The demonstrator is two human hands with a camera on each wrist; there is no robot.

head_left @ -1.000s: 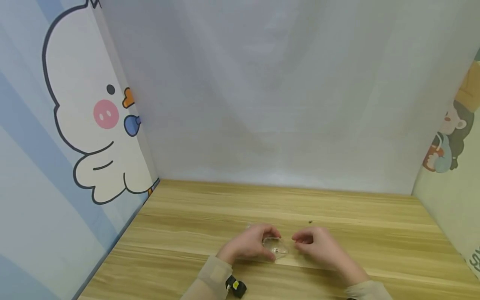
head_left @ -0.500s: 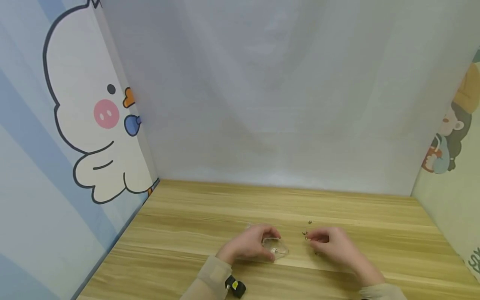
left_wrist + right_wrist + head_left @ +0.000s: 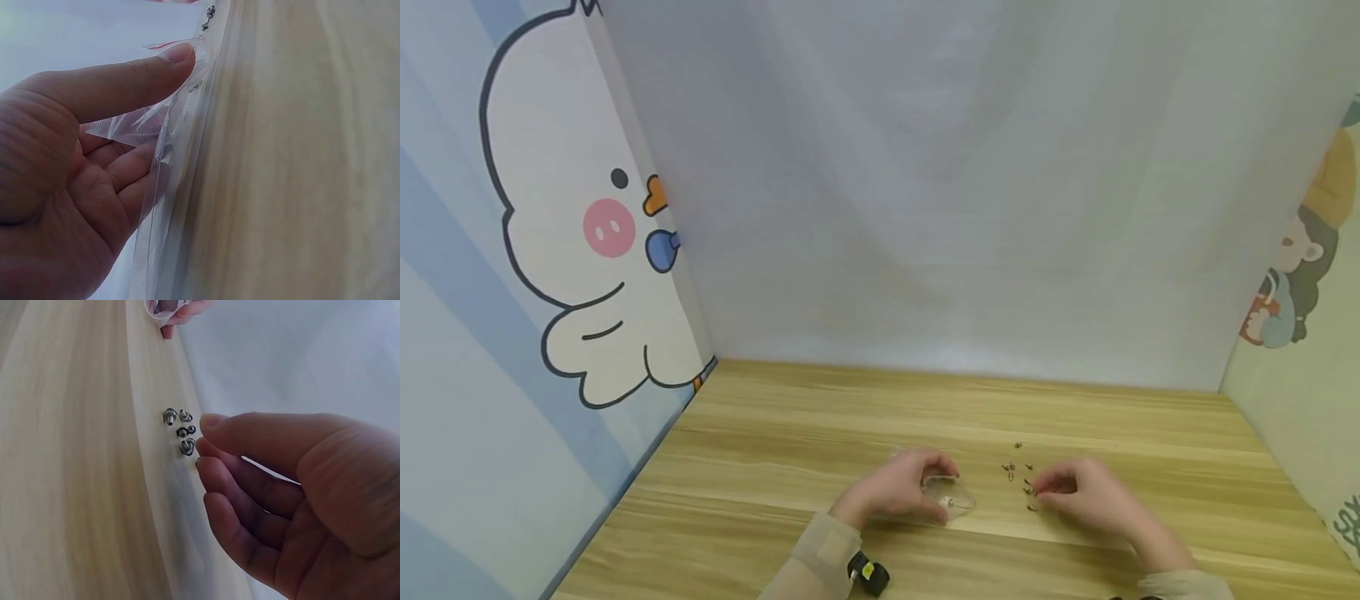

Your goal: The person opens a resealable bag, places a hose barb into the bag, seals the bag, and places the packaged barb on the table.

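My left hand point(image 3: 898, 483) holds a clear plastic zip bag point(image 3: 953, 492) at the table, its mouth facing right. In the left wrist view, the thumb presses on the bag point(image 3: 159, 169), which has a red line along its edge. A small shiny spot shows in the bag; what it is cannot be told. Several small metal screws point(image 3: 1011, 476) lie scattered to the right of the bag. My right hand point(image 3: 1086, 496) is beside them, fingers loosely bent and fingertips near the closest ones. In the right wrist view, several screws point(image 3: 186, 447) sit just beyond the thumb tip.
The wood-grain table point(image 3: 820, 408) spreads around both hands. A pale curtain point(image 3: 955, 208) hangs behind it, with printed walls at left and right. A small clear item point(image 3: 896, 451) shows behind the left hand. A black device point(image 3: 868, 575) is on the left wrist.
My right hand has moved right, away from the bag. Several screws now lie on the table where only one showed a second ago. The left hand and bag have stayed in place.
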